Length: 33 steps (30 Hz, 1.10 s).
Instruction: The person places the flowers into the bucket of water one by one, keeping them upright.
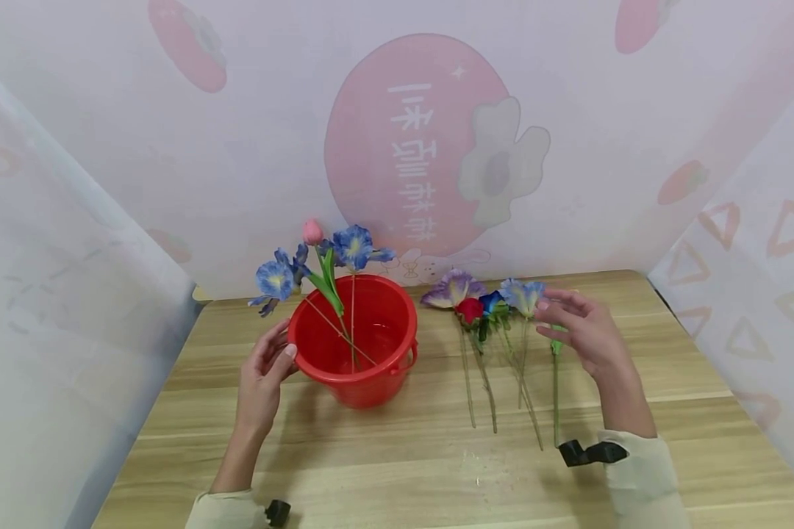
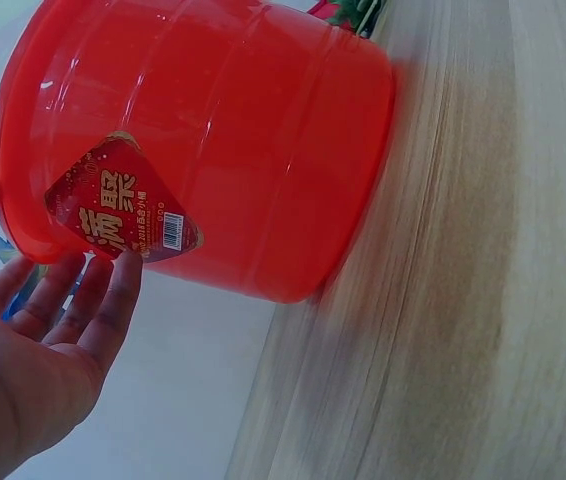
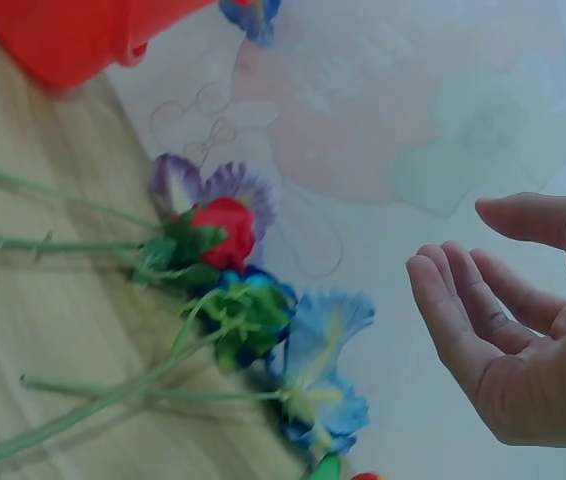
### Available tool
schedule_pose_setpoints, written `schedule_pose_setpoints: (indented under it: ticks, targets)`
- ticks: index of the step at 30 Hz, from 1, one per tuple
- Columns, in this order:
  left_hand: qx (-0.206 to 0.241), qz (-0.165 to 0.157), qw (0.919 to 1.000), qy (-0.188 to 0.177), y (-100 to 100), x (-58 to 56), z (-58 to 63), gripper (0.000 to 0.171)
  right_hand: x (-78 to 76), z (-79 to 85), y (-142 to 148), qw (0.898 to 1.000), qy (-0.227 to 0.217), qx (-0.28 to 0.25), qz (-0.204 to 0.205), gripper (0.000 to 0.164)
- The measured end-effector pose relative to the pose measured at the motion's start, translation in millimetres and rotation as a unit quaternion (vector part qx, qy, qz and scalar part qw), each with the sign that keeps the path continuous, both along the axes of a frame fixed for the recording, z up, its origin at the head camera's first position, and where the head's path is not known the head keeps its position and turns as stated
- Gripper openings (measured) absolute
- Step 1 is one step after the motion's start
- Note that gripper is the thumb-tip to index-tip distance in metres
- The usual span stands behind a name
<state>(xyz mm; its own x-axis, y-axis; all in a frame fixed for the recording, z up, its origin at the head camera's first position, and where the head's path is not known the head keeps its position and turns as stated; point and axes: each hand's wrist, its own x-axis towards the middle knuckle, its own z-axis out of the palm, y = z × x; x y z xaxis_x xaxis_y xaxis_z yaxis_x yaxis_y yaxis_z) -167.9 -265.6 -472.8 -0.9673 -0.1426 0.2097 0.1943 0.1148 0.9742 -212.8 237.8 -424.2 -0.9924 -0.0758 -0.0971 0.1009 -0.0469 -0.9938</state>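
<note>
A red plastic bucket [image 1: 364,389] stands on the wooden table; a pink tulip [image 1: 313,232] and two blue irises [image 1: 274,281] lean in it. My left hand [image 1: 265,375] holds the bucket's left rim, thumb at the edge and fingers against the outer wall below it. In the left wrist view a diamond-shaped label [image 2: 123,200] is near the fingertips. My right hand [image 1: 582,327] is raised beside a light blue iris [image 1: 521,296], thumb and fingers apart with nothing between them. Right of that iris, a green stem [image 1: 556,397] lies with its top behind the hand.
Left of the light blue iris lie a purple flower [image 1: 453,289], a red rose [image 1: 469,311] and a dark blue flower [image 1: 490,302], stems toward me. A printed backdrop [image 1: 265,147] rises behind the table [image 1: 397,470], with side panels left and right.
</note>
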Motion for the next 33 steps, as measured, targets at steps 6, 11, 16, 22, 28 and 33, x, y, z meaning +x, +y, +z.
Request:
schedule_pose_setpoints:
  ticks: [6, 11, 16, 22, 28, 33]
  targets:
    - [0.002, -0.001, 1.0, 0.002, -0.4, -1.0, 0.1, 0.049, -4.7, -21.5, 3.8, 0.999, -0.032, 0.029, 0.01, 0.065]
    - [0.001, 0.0, 1.0, 0.002, -0.7, -0.9, 0.8, 0.049, -8.9, -35.8, 3.6, 0.998, -0.042, 0.048, 0.014, 0.07]
    - [0.002, -0.001, 1.0, 0.003, -1.6, -0.8, 2.2, 0.049, -13.7, -46.4, -0.3, 0.997, -0.045, 0.058, 0.025, 0.069]
    - [0.005, -0.001, 1.0, 0.005, -2.3, -1.0, 2.5, 0.049, -18.3, -55.2, -4.0, 0.996, -0.047, 0.066, 0.037, 0.067]
    - [0.004, -0.001, 1.0, 0.003, -1.3, -0.8, 1.9, 0.049, -19.8, -66.2, -10.1, 0.994, -0.057, 0.073, 0.056, 0.066]
    - [0.002, -0.001, 1.0, 0.001, -1.1, 0.0, 0.6, 0.049, -19.9, -72.6, -15.6, 0.993, -0.058, 0.08, 0.071, 0.06]
